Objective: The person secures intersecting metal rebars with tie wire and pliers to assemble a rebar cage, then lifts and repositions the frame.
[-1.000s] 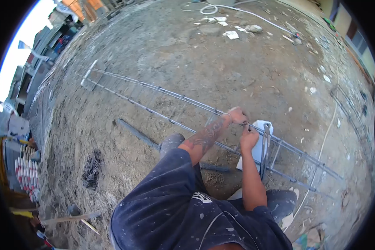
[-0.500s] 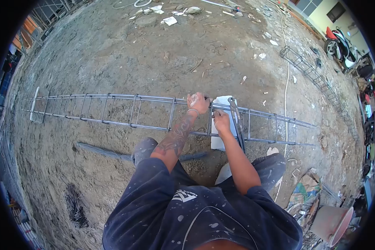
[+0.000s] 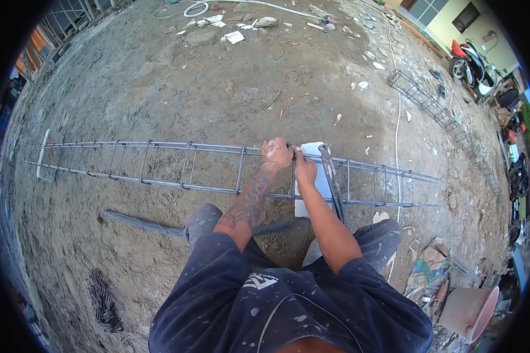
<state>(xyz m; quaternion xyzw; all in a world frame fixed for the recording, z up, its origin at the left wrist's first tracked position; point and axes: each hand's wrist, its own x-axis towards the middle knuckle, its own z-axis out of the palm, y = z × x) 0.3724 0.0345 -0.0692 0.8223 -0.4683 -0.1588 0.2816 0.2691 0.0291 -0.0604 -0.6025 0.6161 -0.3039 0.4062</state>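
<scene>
A long steel rebar cage [image 3: 215,187] with square stirrups lies across the ground in front of me. My left hand [image 3: 277,153] is closed around its upper bars at a stirrup. Close beside it, my right hand [image 3: 304,170] is pinched at the same joint, its fingertips nearly touching the left hand. What the right fingers hold is too small to make out. Under the cage there is a white block [image 3: 302,208], partly covered by my right hand. Long-handled pincers [image 3: 331,173] lean over the bars just right of my right hand.
A bundle of tie wire [image 3: 144,223] lies by my knee, with dark short wires [image 3: 105,303] further left. Another rebar cage [image 3: 447,123] is at the right, beyond a pale hose [image 3: 399,135]. A bucket [image 3: 468,312] lies tipped at lower right. A motorcycle [image 3: 474,67] stands behind.
My right hand has moved up to the upper bars, right next to my left hand. The left hand stays at the joint. The camera view has shifted slightly.
</scene>
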